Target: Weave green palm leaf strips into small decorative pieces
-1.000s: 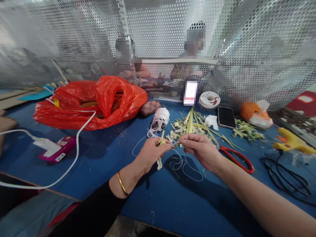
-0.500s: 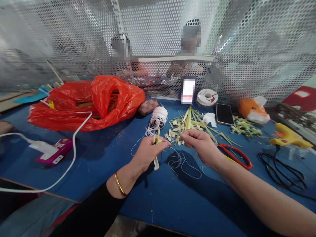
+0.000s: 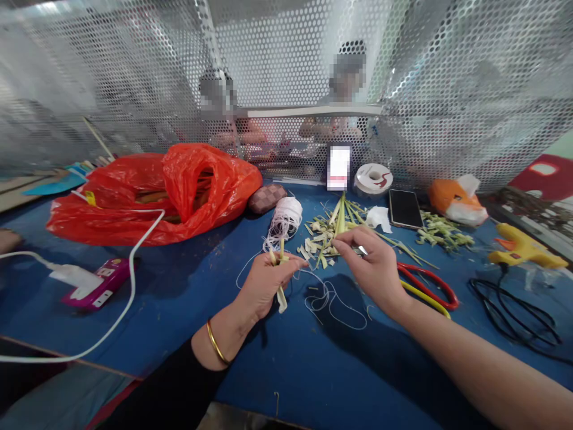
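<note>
My left hand [image 3: 258, 285] is closed around a small bundle of pale green plant strips [image 3: 281, 300], whose ends stick out above and below the fingers. Thumb and forefinger press together at the bundle's right side, with thin white thread [image 3: 331, 301] running close by and looping on the table. My right hand [image 3: 372, 266] is held in a pinch to the right, apart from the left; what lies between its fingertips is too small to make out. Just beyond it are long green stalks [image 3: 341, 220] and a heap of cut plant pieces [image 3: 319, 239]. A ball of white string [image 3: 287, 214] stands behind my left hand.
Rightward lie a tool with red and yellow handles [image 3: 441, 286], a yellow glue gun [image 3: 521, 246] with black cord, a phone [image 3: 405, 209] and green trimmings [image 3: 443, 232]. On the left are a red plastic bag [image 3: 111, 221], a white cable [image 3: 133, 269] and a purple box [image 3: 96, 286]. People sit behind the perforated screen.
My right hand has drawn away from the left, to the right. My left hand has stayed nearly in place with the strips, and their upper ends now show more spread. The view has shifted slightly.
</note>
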Available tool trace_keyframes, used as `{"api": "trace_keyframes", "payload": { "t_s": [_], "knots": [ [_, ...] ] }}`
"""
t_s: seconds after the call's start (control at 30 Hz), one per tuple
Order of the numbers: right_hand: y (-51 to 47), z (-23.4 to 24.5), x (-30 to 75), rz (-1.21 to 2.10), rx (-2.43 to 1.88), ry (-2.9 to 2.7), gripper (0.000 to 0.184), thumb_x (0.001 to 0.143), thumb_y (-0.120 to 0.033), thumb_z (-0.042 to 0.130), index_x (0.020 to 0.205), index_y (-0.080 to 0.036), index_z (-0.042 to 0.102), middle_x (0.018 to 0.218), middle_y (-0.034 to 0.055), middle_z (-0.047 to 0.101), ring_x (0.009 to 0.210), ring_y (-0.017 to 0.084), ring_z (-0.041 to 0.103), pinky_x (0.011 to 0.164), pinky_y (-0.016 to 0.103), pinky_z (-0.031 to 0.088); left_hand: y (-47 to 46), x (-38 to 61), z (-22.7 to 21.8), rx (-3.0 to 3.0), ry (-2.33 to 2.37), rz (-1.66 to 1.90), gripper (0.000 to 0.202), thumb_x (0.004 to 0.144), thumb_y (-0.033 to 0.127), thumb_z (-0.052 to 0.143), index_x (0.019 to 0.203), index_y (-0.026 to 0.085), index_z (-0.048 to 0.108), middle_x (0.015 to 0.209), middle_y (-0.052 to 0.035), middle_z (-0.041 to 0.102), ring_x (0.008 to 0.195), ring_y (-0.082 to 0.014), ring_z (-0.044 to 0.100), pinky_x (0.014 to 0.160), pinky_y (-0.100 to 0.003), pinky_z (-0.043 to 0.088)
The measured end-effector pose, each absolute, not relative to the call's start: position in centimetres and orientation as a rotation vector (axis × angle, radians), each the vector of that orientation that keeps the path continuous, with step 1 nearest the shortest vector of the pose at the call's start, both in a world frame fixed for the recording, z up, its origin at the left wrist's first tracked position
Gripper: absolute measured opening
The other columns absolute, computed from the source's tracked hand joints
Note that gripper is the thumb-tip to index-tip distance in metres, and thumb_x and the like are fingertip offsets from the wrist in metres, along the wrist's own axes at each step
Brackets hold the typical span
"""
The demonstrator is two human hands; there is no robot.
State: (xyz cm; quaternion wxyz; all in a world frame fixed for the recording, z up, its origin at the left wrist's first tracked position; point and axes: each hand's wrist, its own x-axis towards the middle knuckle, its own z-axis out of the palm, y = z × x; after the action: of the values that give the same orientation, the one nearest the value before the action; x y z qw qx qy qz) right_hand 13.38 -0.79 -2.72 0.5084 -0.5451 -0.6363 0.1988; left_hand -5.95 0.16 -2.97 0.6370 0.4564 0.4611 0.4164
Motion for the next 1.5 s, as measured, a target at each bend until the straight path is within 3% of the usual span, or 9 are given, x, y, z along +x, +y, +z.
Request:
{"api": "trace_keyframes", "payload": {
  "t_s": [0.1,0.23,0.6,1.5],
  "knots": [
    [-1.3,-2.7,12.4,0.915,-1.302,-1.566,0.019,0.079,-0.035,0.065,0.065,-0.022,0.07,0.064,0.0025,0.063,0.064,0.018,0.056,0.062,0.033,0.045,0.2,-5.9,-3.3,1.033,1.042,0.969,0.018,0.067,0.031,0.075,0.071,0.014,0.072,0.042,0.0093,0.03,0.041,-0.0047,0.022,0.044,-0.025,0.011],
    [-1.8,-3.3,10.5,1.284,-1.281,-1.277,0.011,0.069,-0.031,0.073,0.075,-0.023,0.077,0.073,0.0035,0.071,0.067,0.019,0.061,0.066,0.034,0.049,0.1,-5.7,-3.4,1.014,1.051,0.981,0.019,0.066,0.032,0.076,0.067,0.015,0.068,0.041,0.0096,0.032,0.04,-0.0043,0.022,0.044,-0.024,0.014],
    [-1.8,-3.6,9.8,1.232,-1.24,-1.069,0.002,0.065,-0.024,0.072,0.066,-0.022,0.074,0.066,0.0017,0.067,0.062,0.016,0.06,0.066,0.034,0.05,-0.2,-5.4,-3.2,1.212,1.142,0.944,0.021,0.068,0.035,0.072,0.063,0.015,0.068,0.044,0.0077,0.038,0.044,-0.0063,0.027,0.047,-0.024,0.019],
    [-1.8,-3.7,9.9,1.243,-1.246,-1.122,0.009,0.068,-0.028,0.066,0.066,-0.02,0.067,0.061,-0.0018,0.061,0.057,0.012,0.056,0.061,0.028,0.047,-0.1,-5.5,-3.4,1.361,1.186,0.955,0.022,0.074,0.035,0.066,0.064,0.015,0.065,0.045,0.0087,0.036,0.045,-0.0066,0.027,0.046,-0.024,0.019]
  ]
}}
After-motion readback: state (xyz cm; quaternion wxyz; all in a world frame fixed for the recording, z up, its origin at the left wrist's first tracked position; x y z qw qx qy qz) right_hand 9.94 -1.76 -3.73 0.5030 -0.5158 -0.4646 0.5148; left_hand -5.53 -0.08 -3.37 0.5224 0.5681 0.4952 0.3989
